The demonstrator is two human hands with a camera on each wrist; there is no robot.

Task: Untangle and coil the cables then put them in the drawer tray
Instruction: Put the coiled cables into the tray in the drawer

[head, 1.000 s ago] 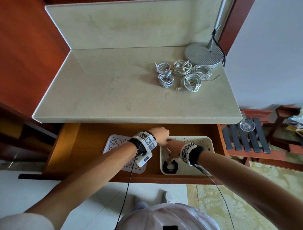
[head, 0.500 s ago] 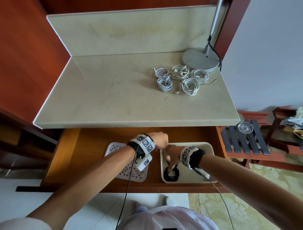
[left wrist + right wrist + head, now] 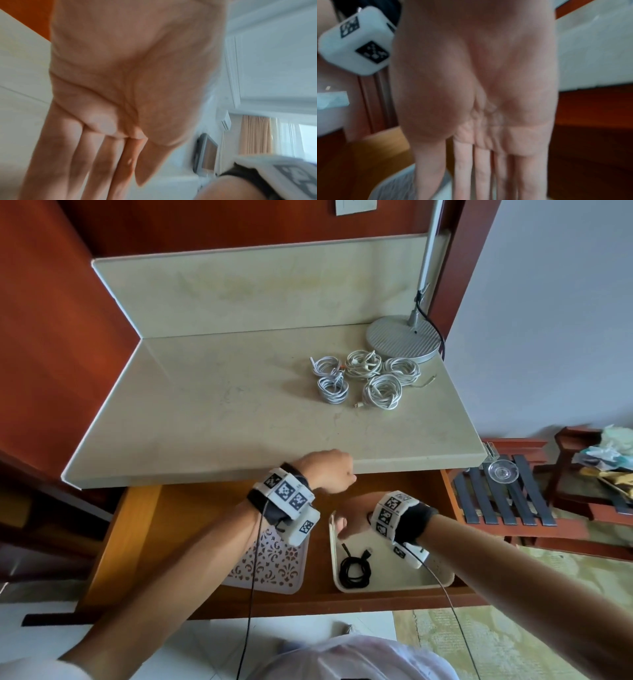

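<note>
A coiled black cable (image 3: 354,570) lies in the beige tray (image 3: 421,583) on the right side of the open wooden drawer (image 3: 147,542), with both plugs sticking out at its far side. My right hand (image 3: 352,518) hovers just beyond the coil, over the tray's far left corner, its fingers (image 3: 479,169) straight and empty. My left hand (image 3: 334,474) is higher, at the front edge of the countertop (image 3: 212,419), and its fingers (image 3: 77,169) are straight and hold nothing. Several coiled white cables (image 3: 366,378) lie together at the back right of the countertop.
A white lattice tray (image 3: 274,566) sits in the drawer left of the beige one, partly under my left wrist. A grey lamp base (image 3: 402,338) stands behind the white cables. A slatted wooden chair (image 3: 513,505) with a clear glass dish (image 3: 501,472) is to the right.
My right hand has let go of the black cable, which now lies in the beige tray. Both hands have lifted away from the tray toward the countertop edge.
</note>
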